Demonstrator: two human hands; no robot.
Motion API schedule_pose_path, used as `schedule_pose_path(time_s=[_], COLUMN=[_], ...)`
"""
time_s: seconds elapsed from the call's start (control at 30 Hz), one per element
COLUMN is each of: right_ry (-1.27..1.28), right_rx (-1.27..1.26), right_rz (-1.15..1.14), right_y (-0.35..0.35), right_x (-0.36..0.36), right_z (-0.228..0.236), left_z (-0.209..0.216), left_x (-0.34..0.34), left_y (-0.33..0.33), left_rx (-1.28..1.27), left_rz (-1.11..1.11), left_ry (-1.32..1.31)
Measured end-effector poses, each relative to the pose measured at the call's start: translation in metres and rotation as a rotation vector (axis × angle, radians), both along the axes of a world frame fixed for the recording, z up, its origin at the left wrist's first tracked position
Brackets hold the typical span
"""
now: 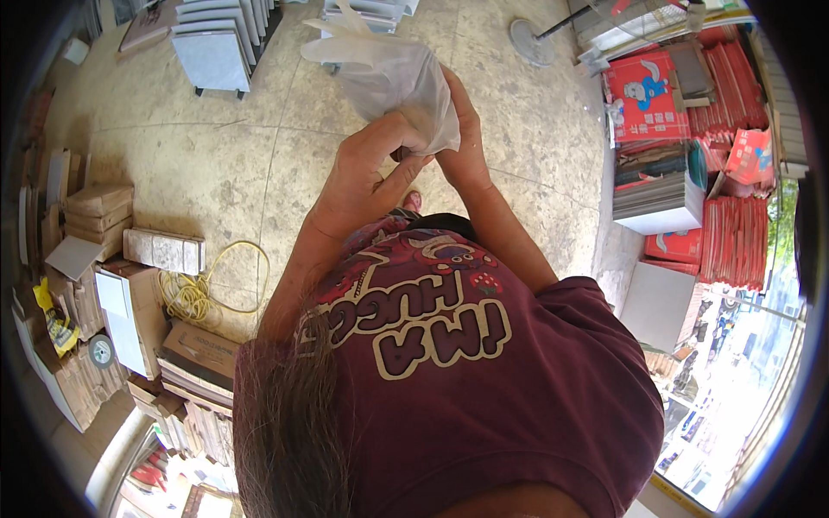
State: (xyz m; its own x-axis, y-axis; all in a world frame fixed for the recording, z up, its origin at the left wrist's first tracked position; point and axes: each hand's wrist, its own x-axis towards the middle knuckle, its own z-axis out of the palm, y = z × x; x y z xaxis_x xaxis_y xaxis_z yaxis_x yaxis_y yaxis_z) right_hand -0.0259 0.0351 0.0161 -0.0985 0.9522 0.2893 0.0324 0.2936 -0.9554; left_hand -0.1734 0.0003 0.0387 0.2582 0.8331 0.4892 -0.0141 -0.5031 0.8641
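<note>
I have a thin, translucent white plastic glove (389, 73) bunched up in front of my chest, above a speckled stone floor (216, 173). My left hand (367, 177) is curled closed around its lower edge, thumb pressing the film against my fingers. My right hand (462, 142) lies just beside it, flat against the far side of the glove, fingers stretched upward along it; I cannot tell whether it pinches the film or only steadies it. The film looks flimsy, so a hard pull between my two hands could tear it, I judge. If my left grip slackens, the glove could slip out and drop to the floor below my hands, where dust would spoil it.
</note>
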Motion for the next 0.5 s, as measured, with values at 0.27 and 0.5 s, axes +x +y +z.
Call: schedule_pose_path(time_s=[0.27, 0.5], right_ry=[-0.147, 0.143], right_rx=[0.05, -0.025], right_rz=[-0.114, -0.138], right_y=[0.0, -0.002], right_x=[-0.005, -0.01], right_z=[-0.002, -0.008], left_z=[-0.006, 0.0], left_x=[-0.001, 0.003], left_y=[0.002, 0.0], left_rx=[0.021, -0.089], left_rz=[-0.04, -0.125], left_ry=[0.061, 0.06])
